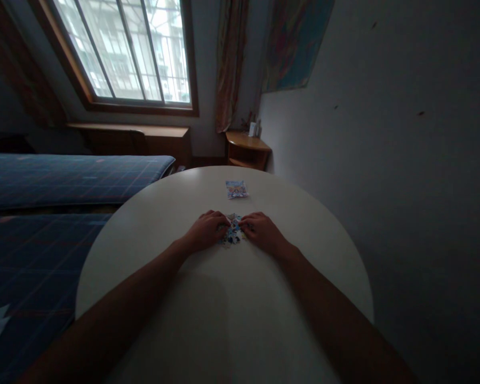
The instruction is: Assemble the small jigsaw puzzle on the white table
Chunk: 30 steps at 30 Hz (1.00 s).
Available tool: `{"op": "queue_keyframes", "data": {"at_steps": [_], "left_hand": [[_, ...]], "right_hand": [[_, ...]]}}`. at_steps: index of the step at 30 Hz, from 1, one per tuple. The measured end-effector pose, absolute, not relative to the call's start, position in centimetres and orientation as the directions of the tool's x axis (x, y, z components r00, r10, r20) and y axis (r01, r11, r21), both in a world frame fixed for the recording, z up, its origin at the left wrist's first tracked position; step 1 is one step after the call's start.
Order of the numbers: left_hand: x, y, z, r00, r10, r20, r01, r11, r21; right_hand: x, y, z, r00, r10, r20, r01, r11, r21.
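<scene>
A small heap of jigsaw puzzle pieces (233, 234), mostly blue and white, lies in the middle of the round white table (144, 213). At the heap's left side is my left hand (211, 229), its fingers curled and closed on pieces at the edge. From the right, my right hand (261, 230) meets the heap with bent fingers pressed together on pieces there. The pieces under the fingertips are largely hidden. Beyond both hands lies a flat, colourful picture packet (236, 189), which neither hand touches.
Left of the table stand beds with blue plaid mattresses (64, 178). A wooden corner shelf (248, 143) holding small items is past the far edge, near a desk (160, 133) beneath the window. The wall (404, 186) runs close along the right.
</scene>
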<state>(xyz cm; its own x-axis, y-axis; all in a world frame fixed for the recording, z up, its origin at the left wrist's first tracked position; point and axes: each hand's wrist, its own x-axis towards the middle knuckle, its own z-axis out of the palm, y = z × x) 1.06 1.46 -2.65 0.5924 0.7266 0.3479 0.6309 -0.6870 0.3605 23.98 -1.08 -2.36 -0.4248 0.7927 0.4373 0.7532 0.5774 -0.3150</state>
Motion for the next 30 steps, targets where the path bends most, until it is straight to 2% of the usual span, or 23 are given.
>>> {"op": "queue_keyframes", "data": {"at_steps": [19, 30], "left_hand": [[1.73, 1.07, -1.89, 0.498, 0.803, 0.327, 0.662, -0.596, 0.455], [1.01, 1.55, -2.16, 0.541, 0.766, 0.346, 0.664, -0.642, 0.383]], "right_hand": [[24.01, -1.09, -2.39, -0.406, 0.813, 0.416, 0.774, 0.549, -0.316], [24.15, -1.19, -2.49, -0.412, 0.814, 0.409, 0.778, 0.549, -0.308]]}}
